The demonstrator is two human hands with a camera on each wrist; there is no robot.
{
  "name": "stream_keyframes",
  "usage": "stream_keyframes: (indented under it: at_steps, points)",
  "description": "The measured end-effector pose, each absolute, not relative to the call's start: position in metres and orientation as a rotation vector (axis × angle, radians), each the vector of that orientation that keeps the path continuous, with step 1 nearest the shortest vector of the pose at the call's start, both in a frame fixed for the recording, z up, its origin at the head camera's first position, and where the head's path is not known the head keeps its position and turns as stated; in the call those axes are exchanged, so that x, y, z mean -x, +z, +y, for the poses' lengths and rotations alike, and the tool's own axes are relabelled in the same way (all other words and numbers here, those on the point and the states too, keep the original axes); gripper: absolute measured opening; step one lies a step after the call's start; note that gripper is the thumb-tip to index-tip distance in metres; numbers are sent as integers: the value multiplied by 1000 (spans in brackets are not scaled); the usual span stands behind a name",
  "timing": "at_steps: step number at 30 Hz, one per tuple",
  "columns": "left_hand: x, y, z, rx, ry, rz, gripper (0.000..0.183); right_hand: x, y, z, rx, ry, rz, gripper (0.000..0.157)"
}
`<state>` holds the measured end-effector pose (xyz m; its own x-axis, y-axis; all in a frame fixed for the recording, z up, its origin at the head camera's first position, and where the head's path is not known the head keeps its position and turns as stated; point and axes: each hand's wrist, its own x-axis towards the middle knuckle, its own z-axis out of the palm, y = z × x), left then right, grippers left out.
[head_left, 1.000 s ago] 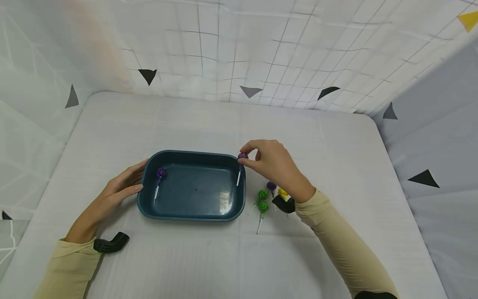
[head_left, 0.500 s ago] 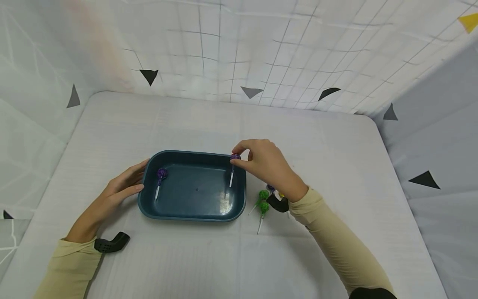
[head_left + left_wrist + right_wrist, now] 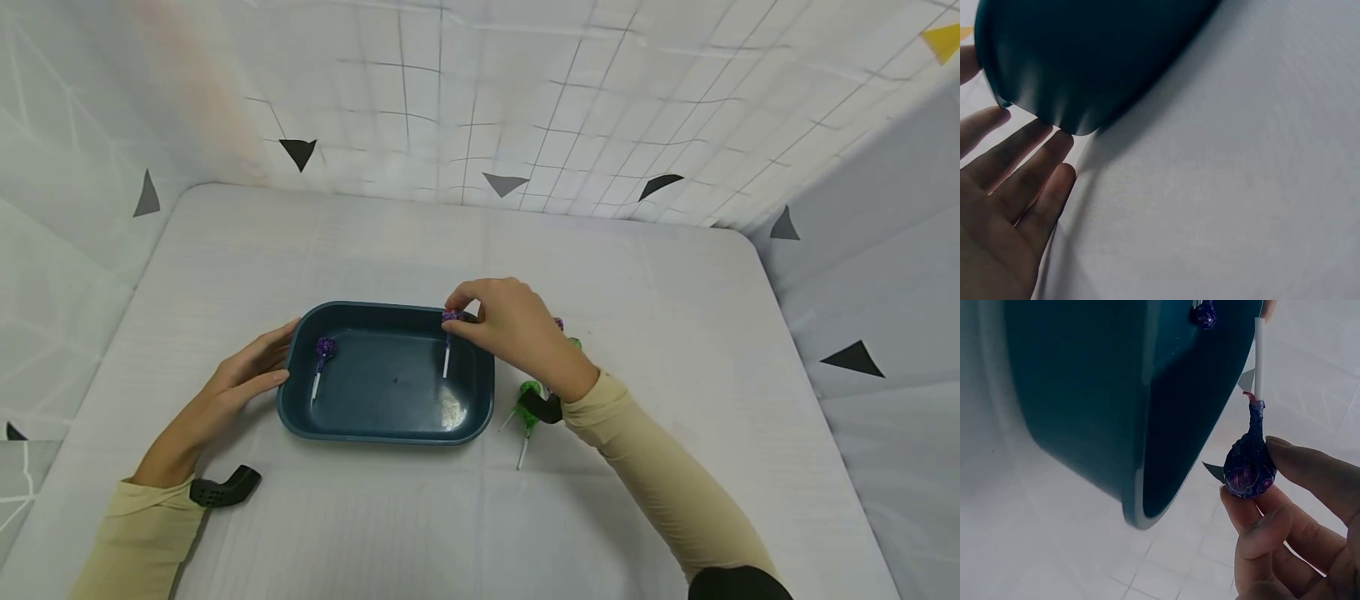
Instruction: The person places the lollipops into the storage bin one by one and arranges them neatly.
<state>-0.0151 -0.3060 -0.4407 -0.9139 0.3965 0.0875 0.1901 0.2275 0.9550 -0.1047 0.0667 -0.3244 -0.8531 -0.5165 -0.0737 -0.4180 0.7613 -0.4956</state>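
Observation:
A dark teal plastic tray (image 3: 390,442) lies on the white table. My left hand (image 3: 243,371) rests against its left end, fingers extended; in the left wrist view the fingertips (image 3: 1063,140) touch the tray's outer wall. My right hand (image 3: 517,325) pinches a purple-wrapped lollipop (image 3: 1250,465) by its head between thumb and fingers. That lollipop hangs over the right part of the tray with its white stick pointing down toward me. Another purple lollipop (image 3: 325,350) lies inside the tray near the left end.
Green lollipops (image 3: 529,388) lie on the table right of the tray, partly hidden by the right wrist's black camera mount (image 3: 542,407). Another green lollipop (image 3: 574,342) and a purple one (image 3: 558,322) peek out behind the right wrist. White curtains surround the table.
My right hand has moved left with the purple lollipop, from the tray's right rim to farther over its inside. The left hand and tray have stayed put.

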Motion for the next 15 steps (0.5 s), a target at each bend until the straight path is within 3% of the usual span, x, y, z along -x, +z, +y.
stream_keyframes:
  at_steps: [15]
  points:
    - [15, -440, -305, -543, 1748, 2341, 63, 105, -329, 45, 819, -693, 2702, 20]
